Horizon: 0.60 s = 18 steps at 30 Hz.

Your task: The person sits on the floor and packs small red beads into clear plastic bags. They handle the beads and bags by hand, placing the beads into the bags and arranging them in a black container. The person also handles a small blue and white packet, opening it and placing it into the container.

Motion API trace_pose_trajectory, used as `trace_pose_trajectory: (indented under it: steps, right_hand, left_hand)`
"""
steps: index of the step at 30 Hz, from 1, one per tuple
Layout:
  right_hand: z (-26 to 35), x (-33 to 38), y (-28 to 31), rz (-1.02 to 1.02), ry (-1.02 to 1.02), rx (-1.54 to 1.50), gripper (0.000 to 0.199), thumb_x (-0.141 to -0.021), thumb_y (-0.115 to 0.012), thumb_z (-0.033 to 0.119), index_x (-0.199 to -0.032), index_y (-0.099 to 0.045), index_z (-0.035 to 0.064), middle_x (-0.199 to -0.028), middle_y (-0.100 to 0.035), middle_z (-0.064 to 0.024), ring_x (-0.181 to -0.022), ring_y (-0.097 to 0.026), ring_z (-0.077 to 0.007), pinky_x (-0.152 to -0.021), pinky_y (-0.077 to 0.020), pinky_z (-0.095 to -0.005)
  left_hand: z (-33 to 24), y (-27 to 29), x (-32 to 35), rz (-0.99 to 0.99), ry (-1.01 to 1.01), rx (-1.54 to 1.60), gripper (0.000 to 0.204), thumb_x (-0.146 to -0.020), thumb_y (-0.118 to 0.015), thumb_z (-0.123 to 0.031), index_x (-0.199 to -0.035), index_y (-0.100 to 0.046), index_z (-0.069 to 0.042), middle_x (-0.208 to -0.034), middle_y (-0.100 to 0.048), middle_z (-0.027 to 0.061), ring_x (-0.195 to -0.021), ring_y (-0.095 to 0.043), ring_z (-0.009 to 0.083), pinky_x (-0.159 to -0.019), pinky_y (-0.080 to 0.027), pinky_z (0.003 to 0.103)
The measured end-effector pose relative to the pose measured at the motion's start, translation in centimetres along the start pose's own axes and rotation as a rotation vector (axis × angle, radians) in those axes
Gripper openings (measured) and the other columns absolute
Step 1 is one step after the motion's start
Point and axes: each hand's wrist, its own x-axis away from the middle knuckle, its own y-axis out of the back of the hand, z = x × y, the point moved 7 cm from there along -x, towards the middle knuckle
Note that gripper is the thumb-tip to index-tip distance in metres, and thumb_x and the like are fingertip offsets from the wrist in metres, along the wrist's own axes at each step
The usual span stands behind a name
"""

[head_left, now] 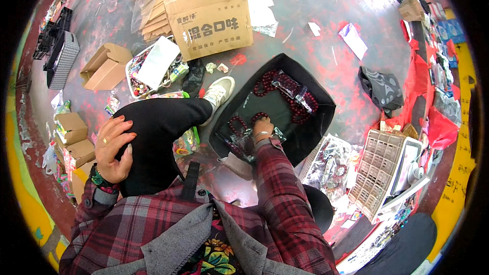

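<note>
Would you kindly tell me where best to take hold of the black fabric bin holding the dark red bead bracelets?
Probably by the black fabric bin's upright rim, coming from above: its walls stand open-topped, and the bead bracelets lie low inside, leaving the edges free.

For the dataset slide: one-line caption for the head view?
Right hand reaches into a black box of dark red bead bracelets; left hand rests on the person's knee.

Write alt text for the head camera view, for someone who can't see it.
Seen from above, a person in a red plaid shirt reaches their right hand into a black fabric bin holding dark red bead bracelets. Their left hand rests on their black-trousered knee; cardboard boxes lie on the floor.
</note>
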Motion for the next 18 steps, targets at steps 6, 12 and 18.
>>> trace_pose_trajectory:
  steps: [6, 12, 18]
  right_hand:
    - [-0.1, -0.3, 1.0, -0.077, 0.054, 0.006, 0.022, -0.075, -0.058, 0.023, -0.094, -0.065, 0.0136, -0.107, -0.058, -0.0069, -0.102, -0.052, -0.0236, -0.077, -0.0473, -0.0366]
    - [-3.1, 0.4, 7.7, -0.047, -0.186, -0.635, 0.027, -0.073, -0.061, 0.023, -0.093, -0.062, 0.0046, -0.093, -0.063, -0.0182, -0.087, -0.060, -0.0343, -0.079, -0.0470, -0.0385]
    - [-0.1, 4.6, 15.1, 0.226, 0.193, -1.719, 0.025, -0.082, -0.057, 0.026, -0.094, -0.060, 0.0039, -0.082, -0.063, -0.0074, -0.073, -0.061, -0.0170, -0.065, -0.0485, -0.0306]
  left_hand:
    - [-0.2, 0.0, -0.2, 0.018, 0.004, 0.001, 0.023, -0.067, -0.054, -0.002, -0.090, -0.060, -0.002, -0.105, -0.058, 0.0160, -0.104, -0.052, 0.0361, -0.091, -0.037, 0.046]
    - [-1.3, 0.4, 0.4, -0.003, -0.011, 0.016, 0.023, -0.069, -0.055, -0.001, -0.091, -0.060, -0.002, -0.106, -0.058, 0.0148, -0.105, -0.052, 0.0347, -0.092, -0.037, 0.045]
    - [-4.8, -0.5, -0.8, 0.000, -0.177, 0.082, 0.025, -0.069, -0.059, -0.005, -0.094, -0.060, -0.003, -0.108, -0.058, 0.0127, -0.106, -0.052, 0.0323, -0.092, -0.037, 0.045]
